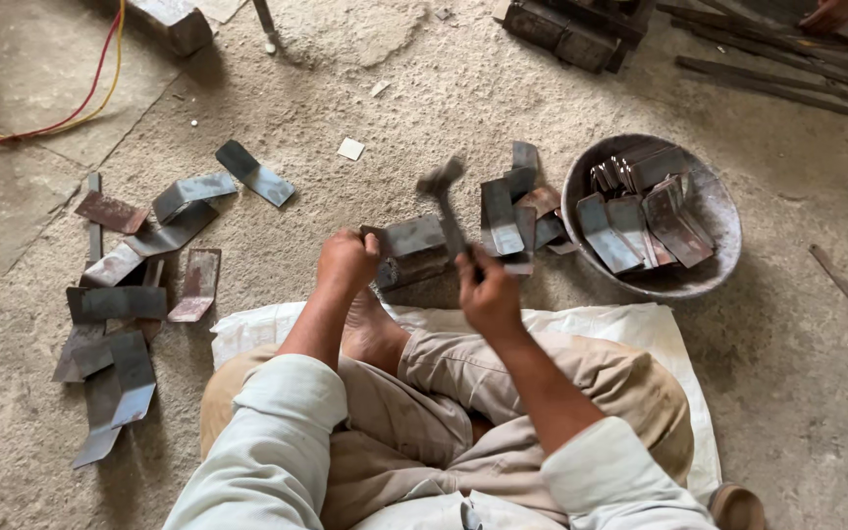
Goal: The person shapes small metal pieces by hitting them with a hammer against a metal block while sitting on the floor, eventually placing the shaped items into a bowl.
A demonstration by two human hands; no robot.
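Bent steel piece point(410, 238) sits on a block just ahead of the knees, left hand point(347, 261) clamped on it. Right hand point(488, 294) grips a raised hammer point(447, 201): mid-hammering, looks like. Next blow needs square aim, clear of the holding fingers. Bowl of plates point(709, 196) right of the hammer hand.

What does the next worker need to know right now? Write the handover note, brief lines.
Left hand: gripping a bent metal piece on the block.
Right hand: holds a hammer, raised above that piece.
Metal basin, right: holds more metal pieces.
Small stack beside the block.
Angled plates scattered on the floor, left.
Done or left: which pile is finished cannot be told.
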